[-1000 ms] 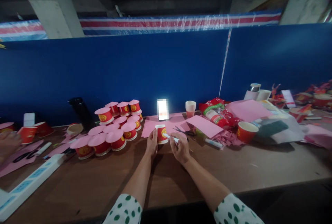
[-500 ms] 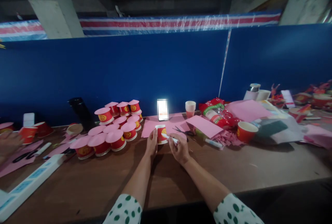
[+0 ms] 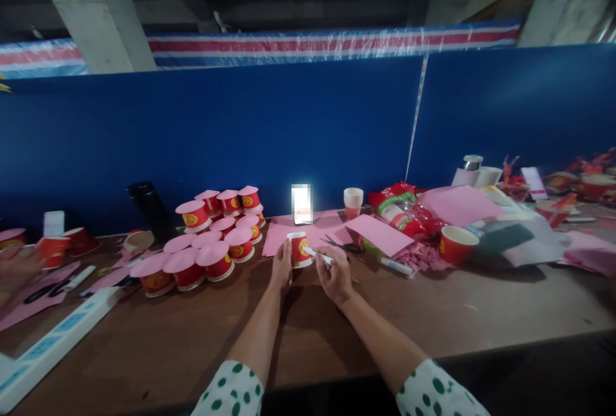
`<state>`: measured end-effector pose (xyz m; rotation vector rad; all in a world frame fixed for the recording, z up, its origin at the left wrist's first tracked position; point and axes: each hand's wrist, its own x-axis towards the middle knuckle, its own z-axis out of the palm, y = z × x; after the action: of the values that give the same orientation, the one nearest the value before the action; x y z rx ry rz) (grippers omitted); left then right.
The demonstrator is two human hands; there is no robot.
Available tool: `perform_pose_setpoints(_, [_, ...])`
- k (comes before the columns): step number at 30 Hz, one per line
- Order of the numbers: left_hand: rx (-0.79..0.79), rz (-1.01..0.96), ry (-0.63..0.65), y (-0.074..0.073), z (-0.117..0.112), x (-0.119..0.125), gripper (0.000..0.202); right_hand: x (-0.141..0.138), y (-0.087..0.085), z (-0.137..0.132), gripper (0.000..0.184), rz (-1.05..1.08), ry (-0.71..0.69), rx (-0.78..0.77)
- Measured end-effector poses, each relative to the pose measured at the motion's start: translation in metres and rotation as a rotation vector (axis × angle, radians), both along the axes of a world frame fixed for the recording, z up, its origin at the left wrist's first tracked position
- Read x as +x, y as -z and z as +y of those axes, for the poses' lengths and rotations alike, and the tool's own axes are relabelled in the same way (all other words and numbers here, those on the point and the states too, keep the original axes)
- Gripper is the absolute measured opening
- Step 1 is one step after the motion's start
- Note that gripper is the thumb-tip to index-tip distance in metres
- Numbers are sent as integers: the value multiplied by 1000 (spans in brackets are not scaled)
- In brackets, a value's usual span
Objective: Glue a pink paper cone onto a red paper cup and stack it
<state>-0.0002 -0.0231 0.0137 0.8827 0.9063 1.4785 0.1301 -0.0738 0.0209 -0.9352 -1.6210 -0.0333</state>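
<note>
Red cup (image 3: 299, 250) in left hand (image 3: 282, 269) meets right hand's (image 3: 335, 281) pen (image 3: 317, 255) mid-table.

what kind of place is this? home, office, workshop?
Probably a shared craft workshop bench: a long table against a blue partition, a batch of red cups capped with pink paper, and loose pink sheets. The left hand steadies a cup; the right hand holds a pen.
</note>
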Motion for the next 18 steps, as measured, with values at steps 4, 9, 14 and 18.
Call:
perform_pose_setpoints(4, [-8,-6,-4,1,2,0,51,0,0,0,20,5,34,5])
perform_pose_setpoints(9, [2,-1,-24,-1,-1,-1,52,0,-2,0,18,28,40,44])
perform_pose_setpoints(14, [23,1,-22,0,-1,-2,53,-1,3,2,28,17,52,-19])
perform_pose_setpoints(18, [36,-9,-4,4,3,-4,57,-5,10,5,33,-85,3,-49])
